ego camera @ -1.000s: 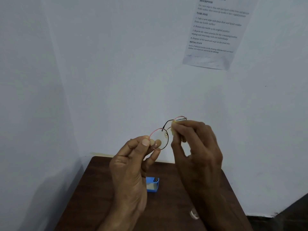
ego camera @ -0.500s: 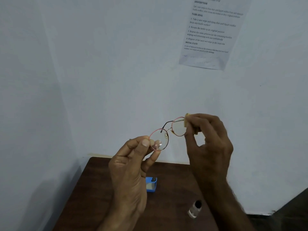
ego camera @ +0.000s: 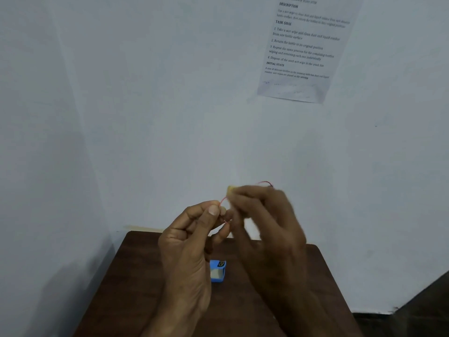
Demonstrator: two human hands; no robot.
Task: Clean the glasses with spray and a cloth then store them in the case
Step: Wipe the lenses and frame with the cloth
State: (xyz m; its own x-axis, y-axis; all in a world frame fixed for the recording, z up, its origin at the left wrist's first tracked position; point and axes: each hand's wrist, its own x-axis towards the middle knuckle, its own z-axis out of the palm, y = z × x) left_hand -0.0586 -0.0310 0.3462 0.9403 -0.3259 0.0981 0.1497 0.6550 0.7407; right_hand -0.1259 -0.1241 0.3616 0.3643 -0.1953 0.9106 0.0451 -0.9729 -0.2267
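My left hand (ego camera: 192, 242) pinches the left rim of thin red-framed glasses (ego camera: 223, 203), held up in front of the wall. My right hand (ego camera: 264, 215), blurred by motion, holds a small yellowish cloth (ego camera: 230, 189) against the glasses and covers most of the frame; only a bit of red rim shows above it. A small blue case (ego camera: 218, 271) lies on the brown table (ego camera: 136, 288) below my hands. The spray bottle is hidden behind my right forearm.
The table stands in a corner between two pale walls. A printed instruction sheet (ego camera: 301, 49) is taped to the wall at the upper right. Dark floor (ego camera: 425, 312) shows at the lower right.
My right hand with the cloth has moved left from the right lens across the frame toward my left hand, now covering most of the glasses and the bottle. The left hand holds still.
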